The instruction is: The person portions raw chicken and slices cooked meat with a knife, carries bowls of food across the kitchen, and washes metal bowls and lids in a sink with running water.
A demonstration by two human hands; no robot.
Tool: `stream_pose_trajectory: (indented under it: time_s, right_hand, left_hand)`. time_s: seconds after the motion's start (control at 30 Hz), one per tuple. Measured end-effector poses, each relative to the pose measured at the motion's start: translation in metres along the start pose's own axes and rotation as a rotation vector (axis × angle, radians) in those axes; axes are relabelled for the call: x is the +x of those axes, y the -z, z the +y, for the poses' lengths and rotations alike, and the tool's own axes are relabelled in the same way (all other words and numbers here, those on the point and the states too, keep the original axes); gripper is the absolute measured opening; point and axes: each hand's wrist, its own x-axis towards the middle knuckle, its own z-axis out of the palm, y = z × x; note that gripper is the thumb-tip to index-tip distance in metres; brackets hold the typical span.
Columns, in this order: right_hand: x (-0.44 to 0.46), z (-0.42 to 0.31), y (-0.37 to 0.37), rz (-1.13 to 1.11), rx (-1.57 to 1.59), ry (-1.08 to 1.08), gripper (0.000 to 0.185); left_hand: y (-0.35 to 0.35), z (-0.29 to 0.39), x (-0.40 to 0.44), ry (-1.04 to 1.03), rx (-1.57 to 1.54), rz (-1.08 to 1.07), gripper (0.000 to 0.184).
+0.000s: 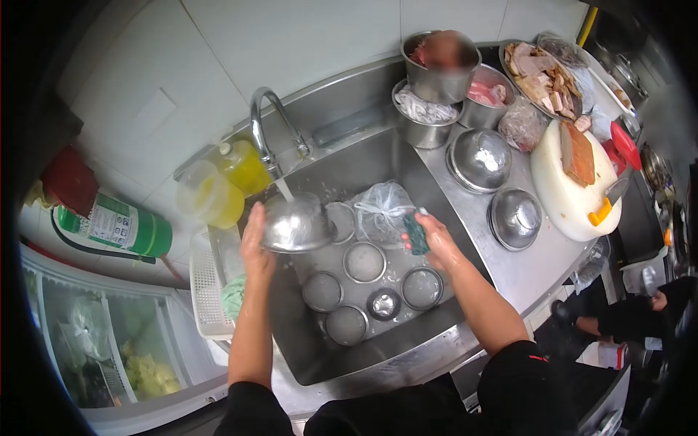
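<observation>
In my left hand (256, 240) is a shiny metal bowl (297, 224), tilted under the running faucet (263, 138) at the sink's left side. Water falls onto the bowl. My right hand (438, 243) grips a dark green scouring pad (416, 234) over the right part of the sink (378, 356). Below my hands, several round metal cups (365, 261) and a small metal bowl (384, 304) sit in cloudy water. Near the scouring pad, a knotted clear plastic bag (382, 211) lies in the sink.
Two upturned metal bowls (480, 161) rest on the right counter. Beyond them are metal pots of meat (440, 69) and a white cutting board (560, 196) with a yellow-handled knife (602, 211). Yellow liquid containers (243, 167) stand behind the sink. A person's hand (658, 301) shows far right.
</observation>
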Motion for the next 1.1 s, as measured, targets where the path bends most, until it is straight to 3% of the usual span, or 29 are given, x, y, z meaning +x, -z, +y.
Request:
stream_pose_trajectory:
  time_s: [0.03, 0.13, 0.2, 0.27, 0.3, 0.37, 0.4, 0.43, 0.47, 0.57, 0.6, 0.77, 0.87, 0.97, 1.07, 1.1]
  right_hand:
    - [-0.010, 0.004, 0.011, 0.027, -0.016, -0.019, 0.032]
    - [-0.026, 0.018, 0.045, 0.083, -0.114, -0.067, 0.039]
    - [-0.033, 0.027, 0.060, 0.088, -0.137, -0.089, 0.039]
    - [-0.039, 0.035, 0.069, 0.117, -0.241, -0.092, 0.046]
    - [-0.046, 0.034, 0.069, 0.181, -0.311, -0.118, 0.057]
    - [-0.029, 0.062, 0.100, 0.089, -0.501, -0.100, 0.079]
    - [-0.039, 0.056, 0.095, 0.129, -0.548, -0.065, 0.079]
    - [-0.050, 0.047, 0.093, 0.118, -0.610, -0.048, 0.076]
    - [-0.055, 0.040, 0.093, 0.103, -0.674, -0.026, 0.074]
    - [-0.060, 0.033, 0.094, 0.074, -0.718, -0.012, 0.068]
    - [-0.061, 0.031, 0.094, 0.063, -0.716, -0.009, 0.067]
    - [-0.061, 0.028, 0.100, 0.067, -0.757, -0.014, 0.069]
    - [-0.064, 0.020, 0.102, 0.048, -0.842, 0.006, 0.071]
    - [-0.053, 0.032, 0.107, -0.003, -0.883, 0.092, 0.070]
    - [-0.034, 0.065, 0.113, -0.046, -0.630, 0.611, 0.066]
    - [-0.032, 0.069, 0.117, -0.071, -0.618, 0.647, 0.066]
  left_hand:
    - [-0.002, -0.008, -0.019, 0.111, -0.043, 0.046, 0.038]
    - [-0.035, -0.026, -0.060, 1.095, -0.756, 0.054, 0.030]
    - [-0.054, -0.014, -0.055, 1.359, -0.844, -0.048, 0.029]
    - [-0.080, -0.057, -0.056, 1.570, -0.824, -0.393, 0.033]
    - [-0.079, -0.053, -0.033, 1.576, -0.857, -0.581, 0.034]
    - [-0.058, 0.003, 0.031, 1.151, -0.537, -0.793, 0.034]
    - [-0.083, -0.052, 0.029, 0.785, -0.160, -0.827, 0.036]
    - [-0.079, -0.027, 0.051, 0.228, 0.242, -0.754, 0.045]
    - [-0.058, 0.058, 0.095, 0.224, 0.159, -0.842, 0.055]
    - [-0.071, 0.156, 0.111, -0.145, 0.188, -0.643, 0.068]
    - [-0.073, 0.195, 0.113, -0.134, 0.056, -0.650, 0.072]
    - [-0.125, 0.324, 0.101, -0.442, -0.259, -0.477, 0.059]
    - [-0.171, 0.357, 0.088, -0.648, -0.257, -0.394, 0.060]
    - [-0.202, 0.360, 0.053, -0.821, -0.081, -0.563, 0.064]
    - [-0.187, 0.373, 0.036, -0.800, 0.006, -0.642, 0.056]
    - [-0.185, 0.382, 0.031, -0.711, -0.133, -0.665, 0.050]
